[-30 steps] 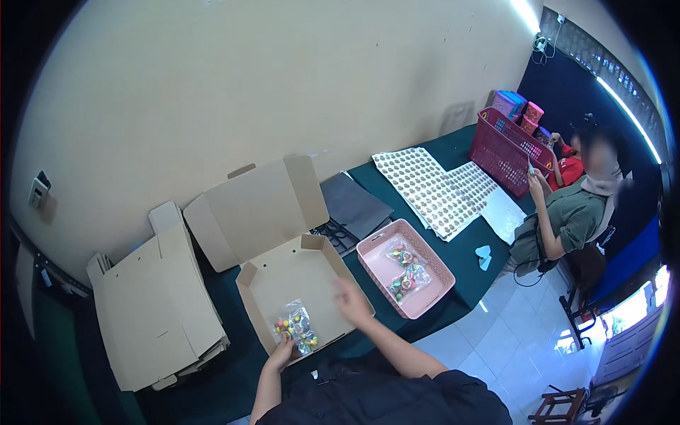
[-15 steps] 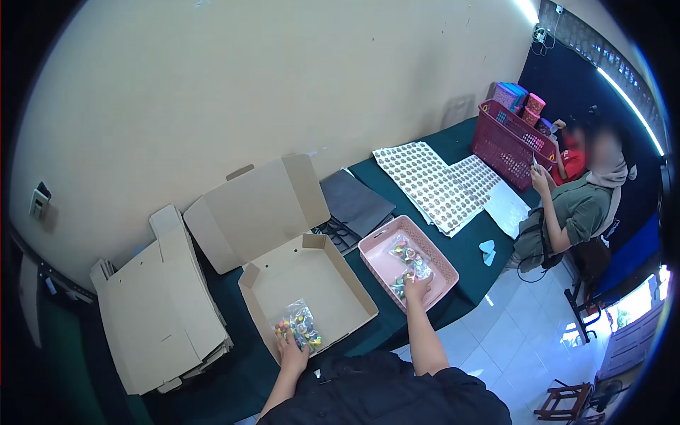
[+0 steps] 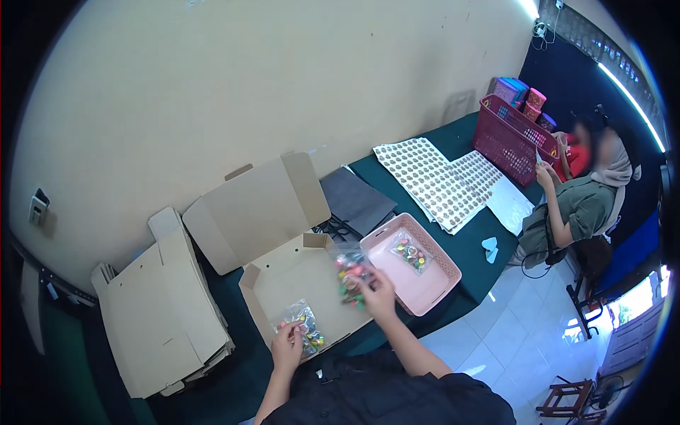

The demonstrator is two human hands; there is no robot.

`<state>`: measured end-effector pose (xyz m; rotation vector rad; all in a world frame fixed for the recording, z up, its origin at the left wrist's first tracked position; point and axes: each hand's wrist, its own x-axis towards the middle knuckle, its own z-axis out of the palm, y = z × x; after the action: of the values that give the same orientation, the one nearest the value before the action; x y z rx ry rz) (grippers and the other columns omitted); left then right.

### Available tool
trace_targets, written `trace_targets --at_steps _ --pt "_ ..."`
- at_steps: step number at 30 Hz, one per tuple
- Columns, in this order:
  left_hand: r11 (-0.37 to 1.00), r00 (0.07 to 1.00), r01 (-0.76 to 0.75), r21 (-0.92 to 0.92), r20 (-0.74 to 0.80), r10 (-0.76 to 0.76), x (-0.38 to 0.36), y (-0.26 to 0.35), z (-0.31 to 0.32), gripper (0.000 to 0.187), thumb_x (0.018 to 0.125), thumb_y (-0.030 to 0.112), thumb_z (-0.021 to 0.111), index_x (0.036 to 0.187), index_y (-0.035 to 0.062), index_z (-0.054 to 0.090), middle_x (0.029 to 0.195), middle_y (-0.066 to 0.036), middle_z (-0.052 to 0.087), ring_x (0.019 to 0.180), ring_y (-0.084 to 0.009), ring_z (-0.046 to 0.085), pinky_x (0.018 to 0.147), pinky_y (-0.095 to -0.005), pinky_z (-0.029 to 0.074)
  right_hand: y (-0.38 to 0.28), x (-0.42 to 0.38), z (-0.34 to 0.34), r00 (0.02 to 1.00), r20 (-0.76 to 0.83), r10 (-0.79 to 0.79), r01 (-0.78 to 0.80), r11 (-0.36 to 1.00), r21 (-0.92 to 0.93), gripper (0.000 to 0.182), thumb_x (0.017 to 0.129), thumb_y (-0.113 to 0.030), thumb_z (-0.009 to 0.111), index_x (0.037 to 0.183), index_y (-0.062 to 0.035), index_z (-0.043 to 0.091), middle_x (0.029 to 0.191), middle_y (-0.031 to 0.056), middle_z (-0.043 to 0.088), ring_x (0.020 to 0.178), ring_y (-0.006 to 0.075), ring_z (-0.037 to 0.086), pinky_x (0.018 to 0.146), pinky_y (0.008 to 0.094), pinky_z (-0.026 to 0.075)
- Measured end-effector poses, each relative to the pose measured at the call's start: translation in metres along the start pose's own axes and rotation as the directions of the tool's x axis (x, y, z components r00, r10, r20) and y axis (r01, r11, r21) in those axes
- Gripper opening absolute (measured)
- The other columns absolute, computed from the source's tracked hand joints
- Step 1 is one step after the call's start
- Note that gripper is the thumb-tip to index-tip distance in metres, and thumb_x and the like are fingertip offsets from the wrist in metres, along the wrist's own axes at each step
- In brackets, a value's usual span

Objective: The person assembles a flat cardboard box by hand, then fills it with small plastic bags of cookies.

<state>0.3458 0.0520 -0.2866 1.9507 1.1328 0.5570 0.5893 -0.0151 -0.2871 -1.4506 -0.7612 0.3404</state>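
Note:
An open cardboard box point(image 3: 283, 273) lies on the dark green table in front of me. Inside it, near the front edge, lies a clear bag of colourful small items point(image 3: 303, 329). My left hand point(image 3: 287, 345) rests on that bag. My right hand point(image 3: 377, 292) holds a second clear bag of colourful items point(image 3: 350, 273) in the air above the box's right side. To the right stands a pink plastic basket point(image 3: 432, 287) with one more bag point(image 3: 409, 251) in it.
Flat folded cardboard boxes point(image 3: 159, 312) lie stacked at the left. Dark sheets point(image 3: 354, 200) and patterned sticker sheets point(image 3: 439, 180) lie further back, then a red basket point(image 3: 506, 142). Another person point(image 3: 577, 205) sits at the table's far right end.
My right hand picked a bag out of the pink basket and carried it left over the cardboard box. My left hand stayed on the bag in the box.

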Motion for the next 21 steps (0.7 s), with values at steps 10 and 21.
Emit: trace_targets --at_steps 10,21 --pt "0.575 0.995 0.080 -0.814 0.034 -0.091 0.000 0.016 0.014 0.039 0.091 0.020 0.052 0.122 -0.0022 0.042 0.112 -0.010 0.053 0.102 -0.0160 0.052 0.089 -0.0278 0.040 -0.037 -0.063 0.068 0.814 0.545 0.199 -0.452 0.806 0.382 0.039 0.085 -0.008 0.060 0.121 0.0014 0.047 0.101 0.0051 0.059 0.084 0.0072 0.057 0.072 0.0205 0.047" --pt "0.582 0.996 -0.001 -0.813 -0.052 -0.072 -0.011 0.023 0.015 0.034 0.093 0.019 0.048 0.119 -0.0018 0.042 0.111 -0.010 0.053 0.101 -0.0154 0.052 0.087 -0.0273 0.041 -0.037 -0.066 0.069 0.664 0.709 0.239 -0.500 0.847 0.183 0.038 0.091 -0.028 0.053 0.115 0.0015 0.053 0.101 0.0060 0.061 0.090 0.0090 0.056 0.079 0.0244 0.046"
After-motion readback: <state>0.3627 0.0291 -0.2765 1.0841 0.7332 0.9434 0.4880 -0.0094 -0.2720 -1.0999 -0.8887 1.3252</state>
